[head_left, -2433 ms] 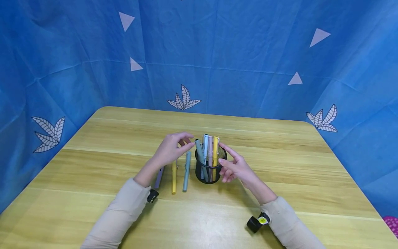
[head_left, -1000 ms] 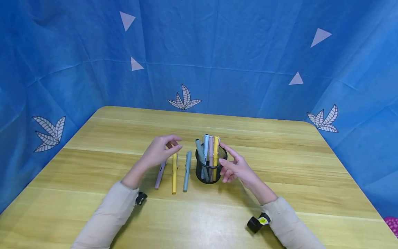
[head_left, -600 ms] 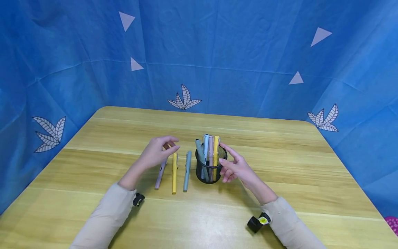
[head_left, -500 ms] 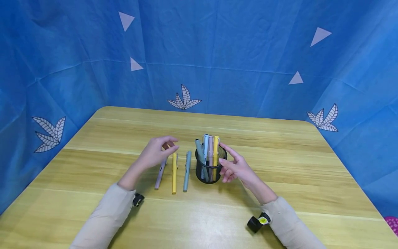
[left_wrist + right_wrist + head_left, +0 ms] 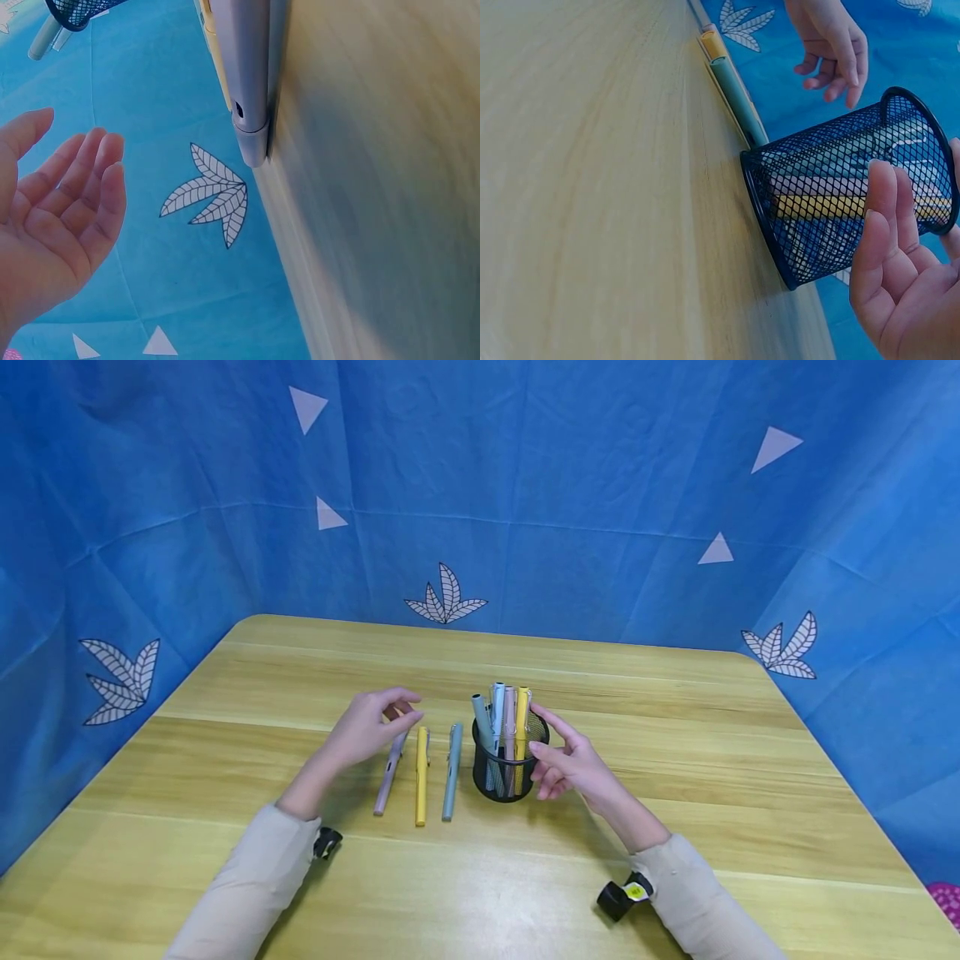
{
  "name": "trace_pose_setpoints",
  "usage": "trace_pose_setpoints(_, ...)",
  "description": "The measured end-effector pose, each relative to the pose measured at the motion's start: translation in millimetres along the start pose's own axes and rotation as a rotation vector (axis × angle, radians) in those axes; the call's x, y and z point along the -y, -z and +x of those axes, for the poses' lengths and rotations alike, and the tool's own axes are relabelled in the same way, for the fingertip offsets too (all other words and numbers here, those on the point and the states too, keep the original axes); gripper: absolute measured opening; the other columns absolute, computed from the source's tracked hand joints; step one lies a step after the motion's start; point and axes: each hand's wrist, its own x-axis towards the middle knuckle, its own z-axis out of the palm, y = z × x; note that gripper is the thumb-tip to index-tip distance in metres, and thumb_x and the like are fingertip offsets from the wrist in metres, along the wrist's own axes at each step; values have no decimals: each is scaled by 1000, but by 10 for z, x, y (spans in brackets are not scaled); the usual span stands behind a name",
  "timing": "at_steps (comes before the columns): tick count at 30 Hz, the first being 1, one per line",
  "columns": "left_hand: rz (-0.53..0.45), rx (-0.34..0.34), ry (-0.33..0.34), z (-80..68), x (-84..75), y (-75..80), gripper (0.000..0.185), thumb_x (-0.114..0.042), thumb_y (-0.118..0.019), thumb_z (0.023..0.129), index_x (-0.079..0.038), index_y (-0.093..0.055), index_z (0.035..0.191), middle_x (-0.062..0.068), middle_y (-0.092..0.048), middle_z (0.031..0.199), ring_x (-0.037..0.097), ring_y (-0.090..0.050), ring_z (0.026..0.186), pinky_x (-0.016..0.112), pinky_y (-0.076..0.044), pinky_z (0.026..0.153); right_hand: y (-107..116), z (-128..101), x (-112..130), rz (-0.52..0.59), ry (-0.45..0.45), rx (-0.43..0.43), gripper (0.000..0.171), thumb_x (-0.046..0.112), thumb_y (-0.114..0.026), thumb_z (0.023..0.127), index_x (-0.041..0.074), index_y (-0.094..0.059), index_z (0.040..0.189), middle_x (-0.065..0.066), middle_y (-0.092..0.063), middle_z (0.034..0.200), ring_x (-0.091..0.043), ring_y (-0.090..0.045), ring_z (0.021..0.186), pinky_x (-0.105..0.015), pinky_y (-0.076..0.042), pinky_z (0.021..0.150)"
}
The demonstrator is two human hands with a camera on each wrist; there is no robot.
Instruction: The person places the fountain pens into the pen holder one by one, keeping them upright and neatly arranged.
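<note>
The cup (image 5: 508,768) is touched at its rim by the loosely spread right hand (image 5: 567,762). The left hand (image 5: 367,732), relaxed and empty, is held just above the lilac pen (image 5: 391,772); bare table (image 5: 720,777) lies rightward.

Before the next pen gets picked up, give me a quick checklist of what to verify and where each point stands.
1. Left hand free: ok, fingers relaxed and holding nothing, as the left wrist view confirms.
2. Pens within reach: ok, the lilac pen, yellow pen and grey-blue pen lie side by side on the table just by that hand.
3. Cup upright: ok.
4. Cup steadied: ok, the right hand has straight fingers against its side.
5. Room left in the cup: cannot tell; four pens already stand in it.
6. Pens apart enough to lift one alone: ok, gaps show between them in the head view.
</note>
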Motion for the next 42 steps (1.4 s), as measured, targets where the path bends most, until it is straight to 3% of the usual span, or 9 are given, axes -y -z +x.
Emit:
trace_pose_setpoints(23,10,24,-3,-36,155,119,28,-13,-61,86,3,-59,108,7,-64,84,16,-57,71,29,-47,63,-7,8,6,-7,7,-5,63,22,-55,90,28,-20,143,-14,-60,65,-18,-57,45,-28,-48,44)
trace_pose_setpoints(42,16,232,42,-44,282,139,34,-14,-57,87,7,-54,114,7,-61,82,19,-56,72,29,-47,59,-15,-11,-10,-24,34,10,65,23,-54,90,26,-17,143,-15,-60,65,-17,-57,46,-27,-47,43)
